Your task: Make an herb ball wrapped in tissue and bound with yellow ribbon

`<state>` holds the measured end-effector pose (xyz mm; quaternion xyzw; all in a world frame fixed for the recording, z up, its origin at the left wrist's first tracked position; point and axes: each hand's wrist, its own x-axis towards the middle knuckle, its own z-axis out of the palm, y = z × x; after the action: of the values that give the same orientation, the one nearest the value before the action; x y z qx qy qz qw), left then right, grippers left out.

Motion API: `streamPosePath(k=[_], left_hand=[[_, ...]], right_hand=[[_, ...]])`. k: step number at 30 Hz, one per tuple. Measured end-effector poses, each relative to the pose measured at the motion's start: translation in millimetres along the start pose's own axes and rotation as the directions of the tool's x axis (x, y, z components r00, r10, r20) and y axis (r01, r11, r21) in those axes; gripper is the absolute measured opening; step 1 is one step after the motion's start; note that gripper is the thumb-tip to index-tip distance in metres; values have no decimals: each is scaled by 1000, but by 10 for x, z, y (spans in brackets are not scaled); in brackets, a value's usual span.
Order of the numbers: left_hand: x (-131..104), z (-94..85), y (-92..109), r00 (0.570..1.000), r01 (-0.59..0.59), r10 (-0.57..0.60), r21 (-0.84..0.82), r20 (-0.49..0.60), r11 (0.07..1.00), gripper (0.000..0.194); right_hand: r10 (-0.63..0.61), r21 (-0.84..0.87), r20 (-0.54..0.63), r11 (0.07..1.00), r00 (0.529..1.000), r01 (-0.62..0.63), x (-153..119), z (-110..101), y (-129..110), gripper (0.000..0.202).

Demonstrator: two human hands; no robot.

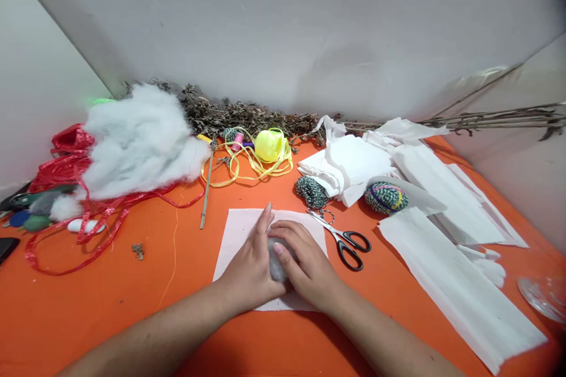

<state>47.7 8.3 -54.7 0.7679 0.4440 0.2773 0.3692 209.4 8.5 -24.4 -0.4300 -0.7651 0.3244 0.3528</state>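
Observation:
Between my two hands a grey fuzzy ball (277, 261) shows in part, cupped over a pale pink sheet of paper (232, 235). My left hand (254, 259) presses its left side with the palm, fingers fairly straight and pointing away from me. Curled over the top and right side is my right hand (305, 259), its thumb lying across the ball. The ball's far and under sides are hidden by the fingers. Just right of the paper lie black-handled scissors (347, 241), their blades pointing at a dark speckled yarn bundle (311, 191).
White fibre stuffing (141, 141) and red ribbon (66, 171) fill the left. Yellow ribbon (269, 146) and a stick (207, 185) lie farther back. White paper strips (460, 294), a wrapped yarn ball (386, 197) and a clear plastic piece (542, 294) are at right. Dried stems (247, 115) line the wall.

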Motion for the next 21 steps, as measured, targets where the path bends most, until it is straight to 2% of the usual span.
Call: streamPosePath(k=[4, 10, 16, 18, 21], left_hand=[[7, 23, -5, 1000, -4, 4, 36, -5, 999, 114], [25, 26, 18, 1000, 9, -9, 61, -7, 998, 103], [-12, 86, -43, 996, 1, 15, 179, -86, 984, 88], [-7, 85, -40, 997, -13, 25, 158, -76, 987, 85], [17, 67, -15, 999, -10, 17, 143, -49, 990, 79]], right_hand=[[22, -23, -15, 999, 1000, -22, 28, 78, -78, 17], [6, -76, -47, 997, 999, -9, 60, 227, -28, 24], [-2, -108, -43, 994, 999, -3, 44, 199, -61, 25], [38, -115, -48, 992, 998, -43, 22, 186, -73, 26], [148, -171, -22, 974, 989, -150, -3, 196, -44, 43]])
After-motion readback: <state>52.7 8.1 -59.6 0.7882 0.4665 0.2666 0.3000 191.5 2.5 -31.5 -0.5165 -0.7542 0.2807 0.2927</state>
